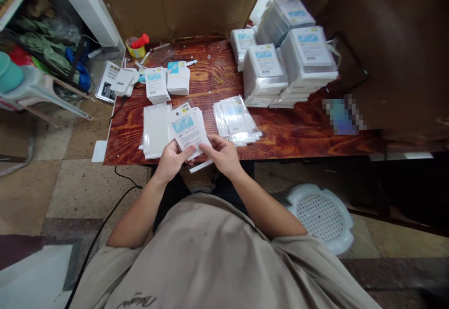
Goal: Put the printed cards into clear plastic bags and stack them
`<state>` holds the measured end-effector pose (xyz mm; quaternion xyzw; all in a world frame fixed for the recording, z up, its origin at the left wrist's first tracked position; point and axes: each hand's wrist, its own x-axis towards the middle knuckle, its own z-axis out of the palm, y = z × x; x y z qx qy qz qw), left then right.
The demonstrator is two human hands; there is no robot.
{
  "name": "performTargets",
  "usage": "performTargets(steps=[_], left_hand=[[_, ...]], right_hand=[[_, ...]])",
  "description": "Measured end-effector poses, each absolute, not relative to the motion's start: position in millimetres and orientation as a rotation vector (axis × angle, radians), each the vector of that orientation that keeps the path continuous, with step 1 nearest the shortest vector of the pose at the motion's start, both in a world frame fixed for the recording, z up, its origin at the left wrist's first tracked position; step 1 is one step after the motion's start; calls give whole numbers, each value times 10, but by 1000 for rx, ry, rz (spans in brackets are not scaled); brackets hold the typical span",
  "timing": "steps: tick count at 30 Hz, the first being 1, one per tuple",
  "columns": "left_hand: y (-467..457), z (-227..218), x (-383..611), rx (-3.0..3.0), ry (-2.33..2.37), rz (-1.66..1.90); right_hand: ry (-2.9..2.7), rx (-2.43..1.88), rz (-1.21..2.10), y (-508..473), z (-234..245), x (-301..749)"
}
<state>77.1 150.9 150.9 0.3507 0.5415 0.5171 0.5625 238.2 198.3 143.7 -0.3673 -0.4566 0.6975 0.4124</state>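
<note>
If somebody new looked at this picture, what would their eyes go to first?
Probably the tall stacks of clear-wrapped packets toward the back right of the shiny red-brown table. Next might come the white printed cards, held at the table's front edge by the person's left grip and right grip. A bright red object and a yellow roll at the back-left corner could catch the eye too.

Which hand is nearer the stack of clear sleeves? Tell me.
Left. The left hand is by the near right corner of the clear sleeves; the right hand is farther to the right.
</note>
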Motion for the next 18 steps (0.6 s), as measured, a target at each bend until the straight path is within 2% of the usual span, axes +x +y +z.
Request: performTargets(steps=[3, 6, 10, 12, 14, 16, 18], left_hand=[[1513, 1522, 856, 930, 1332, 1110], [1584, 1517, 864, 1086, 1465, 1030], [1774, 1518, 482, 1366, 2186, 1097], [1858, 1503, 179, 1404, 2551, 920], [1910, 1476, -95, 1335, 2696, 683], [1937, 1450, -285, 1250, 2683, 537], [1959, 1435, -391, 1170, 2627, 489]], right_hand=[[-1135, -999, 1696, 1999, 1386, 2437], [-1228, -1098, 1450, 2175, 1313, 2575], [-1323, -1418, 1007, 2644, 1193, 3007], [-1500, -1724, 767, 2848, 1128, 3208], [-1679, -1929, 451, 2947, 1077, 3295], [-1806, -1877, 206, 2919, 1065, 3242], [-1972, -1593, 173, 2794, 1111, 3075]])
